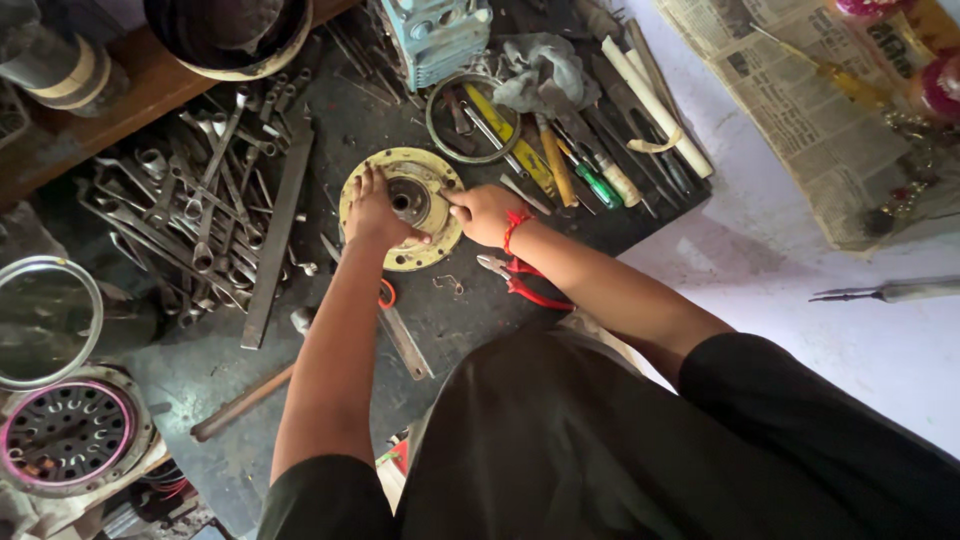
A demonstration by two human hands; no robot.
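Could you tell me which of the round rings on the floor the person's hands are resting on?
The yellow disc: both the left hand and right hand rest on it. The thin metal ring lies untouched.

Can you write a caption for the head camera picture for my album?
Both hands, left and right, rest on a round yellow metal plate among wrenches.

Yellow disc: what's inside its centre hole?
The yellow disc has a dark round hub in its centre, with a small bore. The left hand and right hand cover the rim; deeper inside is hidden.
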